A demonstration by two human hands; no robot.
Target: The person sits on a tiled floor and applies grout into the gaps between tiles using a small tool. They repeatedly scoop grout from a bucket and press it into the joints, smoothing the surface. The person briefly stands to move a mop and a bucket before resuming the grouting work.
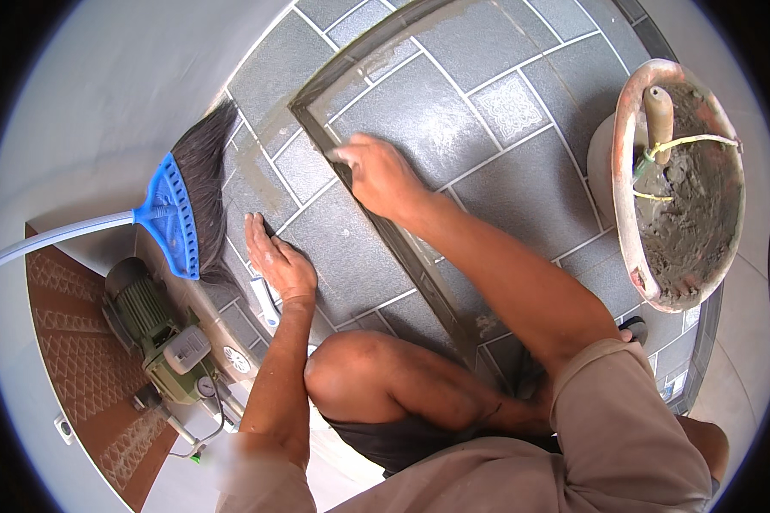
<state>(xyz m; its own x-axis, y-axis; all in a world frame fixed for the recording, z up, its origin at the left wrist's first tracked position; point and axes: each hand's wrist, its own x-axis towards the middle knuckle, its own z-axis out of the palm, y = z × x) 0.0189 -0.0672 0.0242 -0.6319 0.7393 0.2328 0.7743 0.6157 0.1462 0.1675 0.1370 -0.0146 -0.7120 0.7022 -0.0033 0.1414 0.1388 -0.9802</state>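
My left hand (278, 256) lies flat, fingers apart, on the grey floor tiles (419, 111). My right hand (378, 173) reaches forward and presses its fingertips onto a wet mortar joint (316, 115) that runs between the tiles; whether a small tool is in its fingers I cannot tell. My bent knee (359, 368) is just below both hands. A round pan of grey mortar (689, 205) with a wooden-handled tool (659, 115) stuck in it stands to the right.
A broom with a blue head and dark bristles (188, 201) leans on the white wall at left. Below it sits a green pump motor (150, 321) with pipes and a gauge. A patterned brown floor strip (85, 368) runs at lower left.
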